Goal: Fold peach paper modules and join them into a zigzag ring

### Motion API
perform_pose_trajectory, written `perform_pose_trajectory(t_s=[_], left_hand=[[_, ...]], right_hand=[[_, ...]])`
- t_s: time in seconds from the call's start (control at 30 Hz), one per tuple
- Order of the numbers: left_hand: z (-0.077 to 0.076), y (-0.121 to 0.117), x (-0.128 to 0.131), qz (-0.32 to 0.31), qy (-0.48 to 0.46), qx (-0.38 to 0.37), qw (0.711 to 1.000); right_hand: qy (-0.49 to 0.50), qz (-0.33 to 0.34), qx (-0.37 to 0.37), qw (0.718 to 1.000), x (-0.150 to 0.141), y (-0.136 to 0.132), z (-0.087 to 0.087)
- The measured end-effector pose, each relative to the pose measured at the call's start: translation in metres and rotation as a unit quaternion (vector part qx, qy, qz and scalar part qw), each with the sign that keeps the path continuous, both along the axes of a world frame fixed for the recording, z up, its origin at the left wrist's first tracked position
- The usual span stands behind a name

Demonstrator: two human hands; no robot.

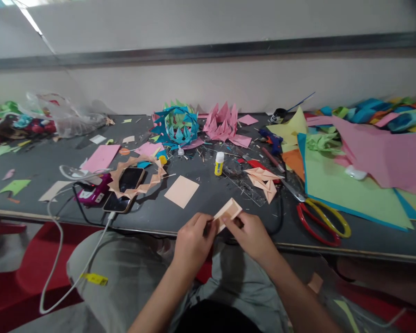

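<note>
Between my two hands is a small folded piece of peach paper (231, 208), held over the table's front edge. My left hand (195, 235) pinches its left end, fingers closed. On the other end, my right hand (250, 231) grips with the thumb lying on the paper. A flat peach paper square (182, 191) lies just beyond my left hand. Past the folded piece stands a glue stick (219, 163) with a white cap. Several folded peach pieces (263, 180) lie to its right. A jagged peach paper ring (138, 190) rests partly over a phone (125, 187).
Scissors (321, 217) with red and yellow handles lie at right, beside stacked coloured sheets (346, 185). A blue glue gun (272, 140) is farther back. Blue-green (176, 125) and pink (222, 122) spiky paper shapes stand by the wall. A white cable (60, 240) hangs off the left edge.
</note>
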State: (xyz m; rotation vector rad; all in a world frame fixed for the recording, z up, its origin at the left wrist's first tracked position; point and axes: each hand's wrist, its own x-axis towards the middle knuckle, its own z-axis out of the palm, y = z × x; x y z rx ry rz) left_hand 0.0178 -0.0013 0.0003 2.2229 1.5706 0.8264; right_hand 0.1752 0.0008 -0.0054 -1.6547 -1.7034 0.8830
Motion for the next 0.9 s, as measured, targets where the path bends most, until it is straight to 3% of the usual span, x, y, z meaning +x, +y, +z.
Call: perform_pose_trajectory(t_s=[0.13, 0.3, 0.4, 0.53, 0.73, 0.9], left_hand=[[0.002, -0.004, 0.008, 0.045, -0.055, -0.082, 0.994], [0.008, 0.015, 0.006, 0.072, -0.054, -0.13, 0.987], [0.003, 0.026, 0.007, 0.067, 0.004, -0.092, 0.993], [-0.008, 0.029, 0.012, 0.055, 0.103, -0.017, 0.993], [-0.016, 0.023, 0.016, 0.053, 0.141, 0.041, 0.988], [-0.018, 0.018, 0.015, 0.011, 0.15, 0.074, 0.986]], right_hand=[[-0.007, -0.017, 0.032, 0.999, 0.0, 0.008, -0.003], [-0.066, 0.075, -0.005, 0.995, 0.006, 0.013, 0.008], [-0.161, 0.094, -0.039, 0.982, 0.009, 0.017, 0.013], [-0.267, 0.044, -0.001, 0.963, 0.011, 0.022, 0.007], [-0.258, 0.013, 0.098, 0.961, 0.006, 0.02, -0.008], [-0.231, 0.055, 0.18, 0.955, 0.008, 0.014, -0.017]])
